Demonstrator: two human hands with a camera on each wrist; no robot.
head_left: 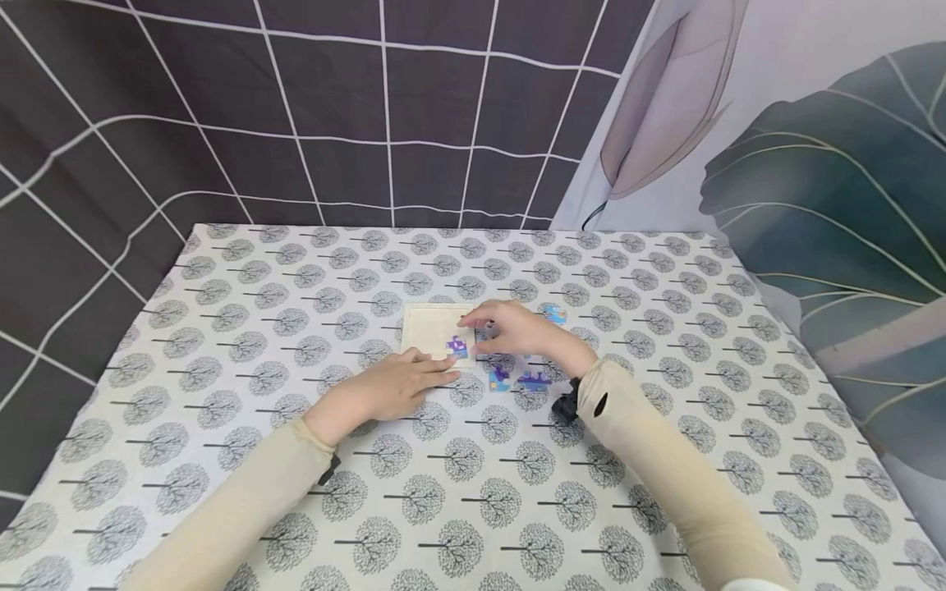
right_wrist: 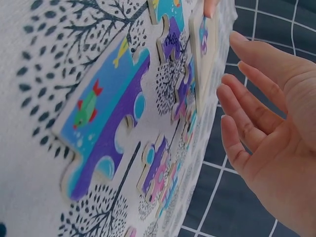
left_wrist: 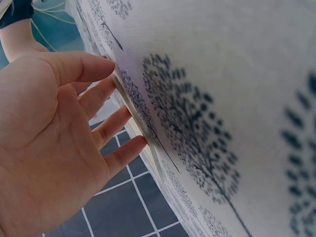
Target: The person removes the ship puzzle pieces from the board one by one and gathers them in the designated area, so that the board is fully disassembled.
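A shallow pale wooden puzzle tray (head_left: 423,326) lies on the cloth. One purple and blue jigsaw piece (head_left: 456,347) sits in its near right corner. My left hand (head_left: 395,384) rests at the tray's near edge, fingers loosely extended; in the left wrist view, fingertips (left_wrist: 138,143) touch the rim. Over the tray's right side is my right hand (head_left: 513,328), its fingers relaxed and spread from the thumb. The right wrist view shows no piece in this hand (right_wrist: 269,103).
Loose jigsaw pieces lie right of the tray, including a large fish piece (right_wrist: 98,118), a purple and pink one (right_wrist: 154,168) and a blue one (head_left: 555,314) farther back. A tree-print cloth (head_left: 458,460) covers the table; a dark grid curtain (head_left: 332,98) hangs behind.
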